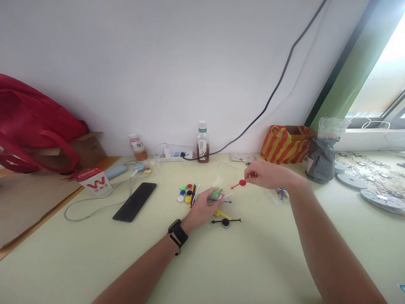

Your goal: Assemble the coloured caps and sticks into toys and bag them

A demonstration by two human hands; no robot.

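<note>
"Head view: what do the hands hold, taking the left hand [204, 206] as the clock's centre?"

"Right hand [257, 175], at 2 o'clock: thumb and fingers pinch a red arrow spinner [242, 183] over the bench [265, 261], its arrowhead towards 8 o'clock."

"And the left?"

"Fingers curled narrowly about a green disc [216, 194]; whether they grip it, one cannot tell. A blue arrow [228, 202] projects towards 3 o'clock."

"Which parts lie around?"

"At 4 o'clock, a yellow arrow spinner [218, 214], then a black arrow spinner [225, 222]. At 10 o'clock, just beside the hand, a bundle of coloured plastic arrows [194, 195], next to six round plastic caps [189, 193]: green, red, blue, black, white, yellow."

"Farther out?"

"At 12 o'clock, an upright bottle of brown drink [202, 145]; at 9 o'clock, a black smartphone [134, 202], lying flat."
</note>
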